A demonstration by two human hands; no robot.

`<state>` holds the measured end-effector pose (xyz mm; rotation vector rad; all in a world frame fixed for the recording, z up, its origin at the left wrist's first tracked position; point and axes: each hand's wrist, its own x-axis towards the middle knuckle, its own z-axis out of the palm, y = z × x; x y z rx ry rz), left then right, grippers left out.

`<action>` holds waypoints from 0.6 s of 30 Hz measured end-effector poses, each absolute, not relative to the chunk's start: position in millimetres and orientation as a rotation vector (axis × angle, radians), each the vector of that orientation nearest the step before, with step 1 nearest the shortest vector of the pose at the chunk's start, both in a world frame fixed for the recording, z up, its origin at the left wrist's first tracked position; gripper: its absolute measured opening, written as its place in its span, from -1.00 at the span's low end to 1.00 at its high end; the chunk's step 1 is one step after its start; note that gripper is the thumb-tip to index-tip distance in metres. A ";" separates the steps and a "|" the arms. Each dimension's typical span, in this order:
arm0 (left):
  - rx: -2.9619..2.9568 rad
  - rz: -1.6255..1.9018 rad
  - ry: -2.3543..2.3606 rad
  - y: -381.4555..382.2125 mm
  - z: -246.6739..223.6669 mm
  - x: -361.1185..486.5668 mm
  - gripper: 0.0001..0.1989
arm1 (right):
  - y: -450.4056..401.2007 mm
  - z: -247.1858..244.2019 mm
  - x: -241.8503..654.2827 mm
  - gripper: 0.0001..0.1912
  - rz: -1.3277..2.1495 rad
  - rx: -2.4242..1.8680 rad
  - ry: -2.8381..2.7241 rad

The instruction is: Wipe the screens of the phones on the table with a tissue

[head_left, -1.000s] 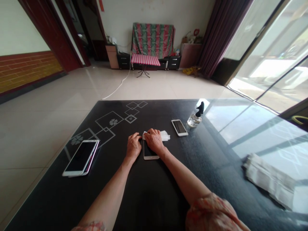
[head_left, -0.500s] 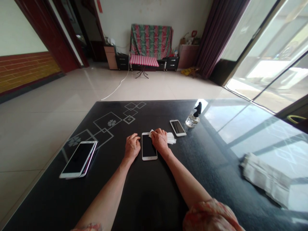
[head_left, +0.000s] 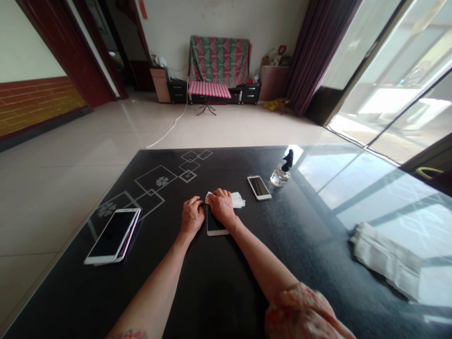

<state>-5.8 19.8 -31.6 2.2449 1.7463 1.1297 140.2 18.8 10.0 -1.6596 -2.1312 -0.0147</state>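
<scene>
The person's right hand (head_left: 221, 205) lies over the upper part of a white, flat, rectangular phone with a black screen (head_left: 214, 225), its grip holding a crumpled white tissue (head_left: 238, 200) against the glass. One end of the tissue shows by the fingertips near the phone's upper left corner; the rest spreads out to the right, beyond the phone's edge. The phone lies face up on the glossy black counter (head_left: 208, 287), its lower end bare towards the person.

The left hand (head_left: 192, 215) rests on the counter just beside the phone's left edge, fingers curled; whether its fingertips touch the phone, or how wide its grip is, I cannot tell.

To the right and farther off lies a smaller white phone with a dark screen (head_left: 259, 187), and near it stands a clear, squat spray bottle with a black nozzle (head_left: 281, 176). Well to the left is a stack of large white-framed devices (head_left: 113, 235), the top one face up. At far right lies a folded pale grey cloth (head_left: 387, 260).
</scene>
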 end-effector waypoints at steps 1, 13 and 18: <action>2.250 1.119 1.744 19.5 -30.8 -5.6 -0.74 | 18.9 8.8 145.0 -0.72 -0.021 -1.668 -2.111; 2.340 1.011 1.757 15.8 -23.4 -3.3 -0.76 | 21.5 -2.3 178.3 -0.72 0.021 -1.756 -1.948; 2.348 1.016 1.748 16.7 -24.2 -3.3 -0.76 | 2.2 1.6 182.4 -0.75 0.045 -1.686 -1.991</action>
